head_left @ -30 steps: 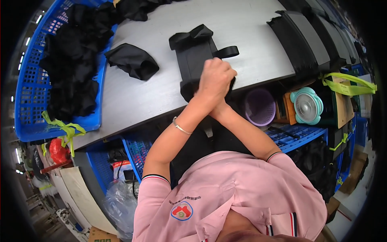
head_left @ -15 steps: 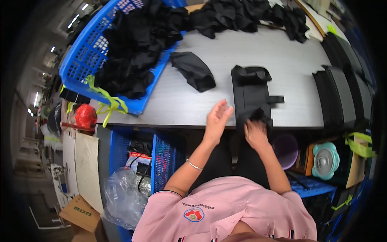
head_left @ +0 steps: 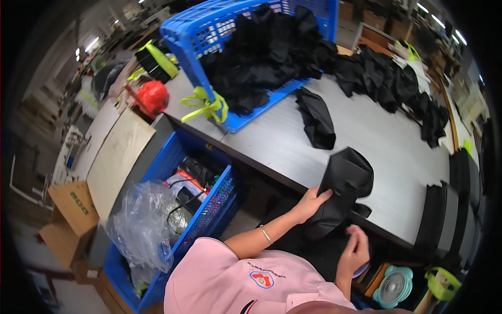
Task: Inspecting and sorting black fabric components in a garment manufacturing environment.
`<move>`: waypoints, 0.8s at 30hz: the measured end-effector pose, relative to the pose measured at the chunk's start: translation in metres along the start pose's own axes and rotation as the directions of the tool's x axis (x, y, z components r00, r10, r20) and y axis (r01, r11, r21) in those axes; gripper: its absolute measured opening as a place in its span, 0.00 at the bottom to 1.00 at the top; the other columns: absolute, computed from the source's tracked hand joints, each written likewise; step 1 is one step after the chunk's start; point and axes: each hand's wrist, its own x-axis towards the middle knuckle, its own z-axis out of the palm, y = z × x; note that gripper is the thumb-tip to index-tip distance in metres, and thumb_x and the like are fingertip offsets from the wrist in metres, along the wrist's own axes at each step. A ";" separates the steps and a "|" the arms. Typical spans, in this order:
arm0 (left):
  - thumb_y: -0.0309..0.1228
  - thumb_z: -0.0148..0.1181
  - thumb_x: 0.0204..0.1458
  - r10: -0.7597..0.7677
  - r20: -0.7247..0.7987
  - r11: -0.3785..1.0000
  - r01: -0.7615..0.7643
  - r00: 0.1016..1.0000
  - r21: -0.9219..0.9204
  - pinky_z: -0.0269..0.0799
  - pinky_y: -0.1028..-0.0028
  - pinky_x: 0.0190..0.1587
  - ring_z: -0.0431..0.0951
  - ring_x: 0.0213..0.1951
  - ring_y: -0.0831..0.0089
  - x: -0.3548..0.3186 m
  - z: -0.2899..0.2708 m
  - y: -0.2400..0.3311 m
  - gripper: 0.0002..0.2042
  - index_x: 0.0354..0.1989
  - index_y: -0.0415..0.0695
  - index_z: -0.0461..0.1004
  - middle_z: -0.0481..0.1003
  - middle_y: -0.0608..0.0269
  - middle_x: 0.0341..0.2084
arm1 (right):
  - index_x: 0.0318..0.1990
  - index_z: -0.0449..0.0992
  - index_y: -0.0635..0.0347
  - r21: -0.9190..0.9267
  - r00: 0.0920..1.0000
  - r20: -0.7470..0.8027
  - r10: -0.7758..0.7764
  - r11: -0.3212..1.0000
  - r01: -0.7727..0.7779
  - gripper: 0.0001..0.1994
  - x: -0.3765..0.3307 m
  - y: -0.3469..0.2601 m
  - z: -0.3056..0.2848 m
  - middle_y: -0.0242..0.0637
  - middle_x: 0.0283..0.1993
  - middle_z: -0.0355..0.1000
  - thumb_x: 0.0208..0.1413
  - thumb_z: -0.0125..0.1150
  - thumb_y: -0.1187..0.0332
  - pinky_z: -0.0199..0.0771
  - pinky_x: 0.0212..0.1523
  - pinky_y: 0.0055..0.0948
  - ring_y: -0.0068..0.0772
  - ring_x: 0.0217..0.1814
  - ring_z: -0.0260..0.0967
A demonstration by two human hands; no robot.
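My left hand (head_left: 310, 204) is closed on the left edge of a black fabric piece (head_left: 346, 175), thumb on top. The piece is sewn into a long, pouch-like shape with a short tab on its right side, and it is lifted and tilted over the table's front edge. Just below its lower right end is my right hand (head_left: 355, 252), fingers loosely bent, with nothing visible in them. Another folded black fabric piece (head_left: 317, 119) lies on the grey table (head_left: 261, 148) beyond my left hand.
A blue plastic basket (head_left: 189, 55) heaped with black fabric pieces (head_left: 261, 57) stands at the far left. More black pieces (head_left: 389, 78) line the table's back. Dark stacked panels (head_left: 442, 214) stand at the right. A lower blue crate (head_left: 157, 157) and a turquoise fan (head_left: 393, 286) sit below table level.
My left hand has taken hold of the black fabric piece, which was lying flat and is now raised and turned. My right hand has moved off its near end. The view has swung left.
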 end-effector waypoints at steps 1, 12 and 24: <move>0.36 0.53 0.64 0.032 0.024 0.996 -0.034 0.999 0.088 0.67 0.73 0.57 0.71 0.52 0.77 -0.003 -0.003 0.000 0.20 0.60 0.37 0.68 0.75 0.64 0.51 | 0.45 0.77 0.68 -0.052 0.994 -0.108 0.015 0.998 -0.020 0.08 0.011 0.003 0.000 0.42 0.44 0.78 0.58 0.58 0.79 0.75 0.46 0.29 0.33 0.44 0.76; 0.42 0.51 0.65 -0.168 0.313 0.968 0.216 0.935 -0.126 0.72 0.78 0.49 0.75 0.44 0.81 -0.046 -0.012 0.028 0.21 0.57 0.38 0.71 0.77 0.68 0.44 | 0.47 0.78 0.65 0.435 0.785 0.482 0.389 0.672 -0.599 0.10 0.037 0.063 -0.007 0.31 0.43 0.77 0.58 0.62 0.75 0.67 0.52 0.25 0.21 0.44 0.70; 0.22 0.59 0.54 -0.118 -0.028 0.967 0.108 0.993 -0.229 0.76 0.75 0.41 0.78 0.35 0.77 -0.021 -0.047 0.008 0.09 0.43 0.35 0.78 0.80 0.63 0.35 | 0.49 0.76 0.71 0.488 0.817 0.426 0.389 0.662 -0.569 0.15 0.051 0.033 0.036 0.34 0.47 0.76 0.54 0.61 0.75 0.70 0.52 0.26 0.24 0.48 0.71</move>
